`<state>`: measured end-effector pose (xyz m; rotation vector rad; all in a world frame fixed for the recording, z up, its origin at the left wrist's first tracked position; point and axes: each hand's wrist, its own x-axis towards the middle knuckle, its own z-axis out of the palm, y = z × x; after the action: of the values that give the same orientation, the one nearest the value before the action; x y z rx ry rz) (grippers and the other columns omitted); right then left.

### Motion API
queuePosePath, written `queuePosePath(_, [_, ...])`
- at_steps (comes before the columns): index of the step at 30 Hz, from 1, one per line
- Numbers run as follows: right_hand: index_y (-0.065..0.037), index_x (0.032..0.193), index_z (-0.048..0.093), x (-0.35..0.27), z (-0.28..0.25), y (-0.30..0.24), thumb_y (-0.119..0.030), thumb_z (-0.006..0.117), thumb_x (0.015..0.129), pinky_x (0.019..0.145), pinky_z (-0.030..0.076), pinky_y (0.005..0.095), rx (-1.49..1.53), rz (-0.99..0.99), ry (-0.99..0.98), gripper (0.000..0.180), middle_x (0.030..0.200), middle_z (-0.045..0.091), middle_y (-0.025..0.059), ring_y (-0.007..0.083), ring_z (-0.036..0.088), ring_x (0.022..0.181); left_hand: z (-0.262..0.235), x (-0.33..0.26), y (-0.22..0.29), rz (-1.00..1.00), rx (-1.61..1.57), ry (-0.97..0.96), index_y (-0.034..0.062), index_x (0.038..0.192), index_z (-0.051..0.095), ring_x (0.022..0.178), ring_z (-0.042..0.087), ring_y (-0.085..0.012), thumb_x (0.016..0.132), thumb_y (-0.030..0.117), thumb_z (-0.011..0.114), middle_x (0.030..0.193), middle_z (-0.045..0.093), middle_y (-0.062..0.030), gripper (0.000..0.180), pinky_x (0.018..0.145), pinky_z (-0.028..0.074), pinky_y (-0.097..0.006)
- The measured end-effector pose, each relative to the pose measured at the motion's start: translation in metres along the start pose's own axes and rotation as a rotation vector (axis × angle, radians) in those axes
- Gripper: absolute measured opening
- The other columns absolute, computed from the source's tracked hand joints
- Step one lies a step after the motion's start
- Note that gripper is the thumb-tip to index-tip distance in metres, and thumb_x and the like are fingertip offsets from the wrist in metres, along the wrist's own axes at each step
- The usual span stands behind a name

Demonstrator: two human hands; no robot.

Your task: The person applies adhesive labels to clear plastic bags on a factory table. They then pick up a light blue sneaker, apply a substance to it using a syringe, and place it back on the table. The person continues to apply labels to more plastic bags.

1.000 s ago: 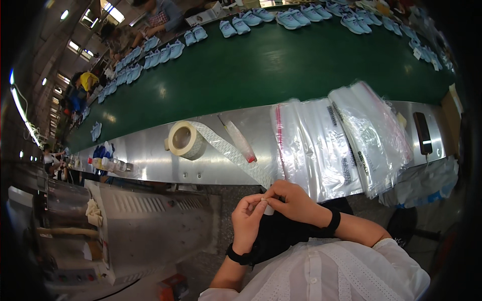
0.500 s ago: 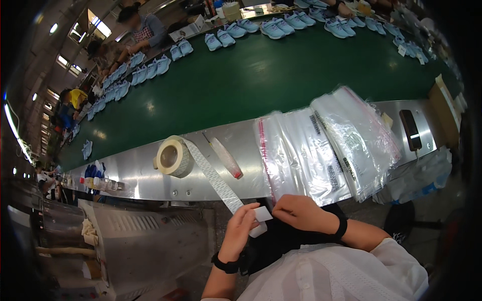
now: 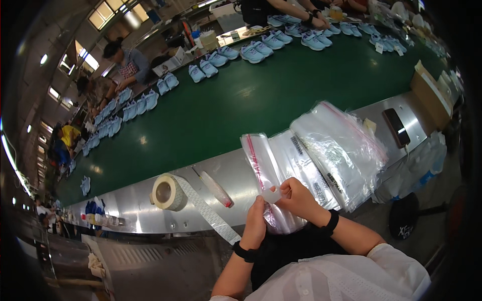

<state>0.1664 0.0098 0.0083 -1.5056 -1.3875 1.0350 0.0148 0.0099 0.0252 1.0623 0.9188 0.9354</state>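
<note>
A small white sticker (image 3: 271, 195) is stretched between my two hands, over the leftmost clear plastic bags (image 3: 258, 155) with their red zip edge. My right hand (image 3: 299, 199) pinches the sticker between thumb and finger. The raised fingertips of my left hand (image 3: 255, 223) close at its left end; their far side is hidden. From a roll of labels (image 3: 168, 193) on the metal ledge, a printed label strip (image 3: 210, 214) runs down to my left wrist, where its end is hidden. The near end of the leftmost bags curls over the ledge edge below my hands.
A thin pointed tool with a clear, red-tipped handle (image 3: 215, 188) lies beside the strip. More bags (image 3: 341, 150), a phone (image 3: 396, 128) and a cardboard box (image 3: 429, 98) are to the right. Beyond the green conveyor belt (image 3: 211, 115), light-blue shoes (image 3: 253, 51) stand in rows near other workers.
Both hands have risen toward the bags, carrying the sticker up from the ledge's near edge. The leftmost bags now buckle toward me. The view has shifted, and a co-worker's arms show at the top.
</note>
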Motion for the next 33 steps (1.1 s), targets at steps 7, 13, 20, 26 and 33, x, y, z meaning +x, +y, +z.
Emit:
queuePosePath(7, [0.000, 0.079, 0.058, 0.005, -0.003, 0.008, -0.019, 0.060, 0.079, 0.061, 0.047, 0.0353, 0.032, 0.037, 0.043, 0.019, 0.069, 0.061, 0.0143, 0.0283, 0.060, 0.065, 0.009, -0.002, -0.010, 0.013, 0.069, 0.041, -0.0053, 0.126, 0.044, 0.120, 0.041, -0.0214, 0.099, 0.038, 0.021, 0.128, 0.047, -0.0138, 0.056, 0.104, 0.027, -0.034])
queuePosePath(13, [-0.002, 0.076, 0.058, 0.003, 0.004, 0.008, -0.016, 0.057, 0.078, 0.059, 0.046, 0.0380, -0.070, -0.004, 0.145, 0.014, 0.068, 0.059, 0.0149, 0.0308, 0.058, 0.064, 0.002, -0.004, -0.015, -0.034, -0.103, 0.096, -0.0063, 0.128, 0.041, 0.121, 0.039, -0.0221, 0.098, 0.042, 0.022, 0.130, 0.044, -0.0150, 0.060, 0.104, 0.028, -0.035])
queuePosePath(20, [-0.002, 0.076, 0.057, -0.001, 0.004, -0.005, -0.022, 0.061, 0.078, 0.059, 0.046, 0.0335, -0.104, -0.025, 0.184, 0.020, 0.067, 0.058, 0.0105, 0.0233, 0.058, 0.063, 0.004, -0.002, -0.001, -0.051, -0.269, 0.077, -0.0058, 0.133, 0.035, 0.120, 0.040, -0.0213, 0.098, 0.043, 0.020, 0.133, 0.041, -0.0135, 0.062, 0.104, 0.027, -0.034])
queuePosePath(26, [-0.002, 0.074, 0.058, 0.008, 0.002, 0.005, -0.023, 0.063, 0.078, 0.057, 0.046, 0.0344, 0.024, 0.025, 0.140, 0.022, 0.063, 0.060, 0.0117, 0.0263, 0.059, 0.059, 0.014, 0.003, -0.017, -0.061, -0.227, 0.065, -0.0045, 0.135, 0.033, 0.125, 0.034, -0.0226, 0.096, 0.051, 0.017, 0.137, 0.038, -0.0139, 0.069, 0.106, 0.024, -0.035])
queuePosePath(33, [-0.002, 0.073, 0.057, 0.011, 0.004, 0.014, -0.015, 0.056, 0.080, 0.057, 0.045, 0.0384, -0.109, -0.040, 0.243, 0.014, 0.067, 0.059, 0.0159, 0.0339, 0.057, 0.063, 0.010, 0.008, -0.024, 0.016, -0.102, 0.026, -0.0059, 0.134, 0.033, 0.128, 0.031, -0.0229, 0.096, 0.052, 0.013, 0.138, 0.036, -0.0146, 0.072, 0.107, 0.022, -0.033])
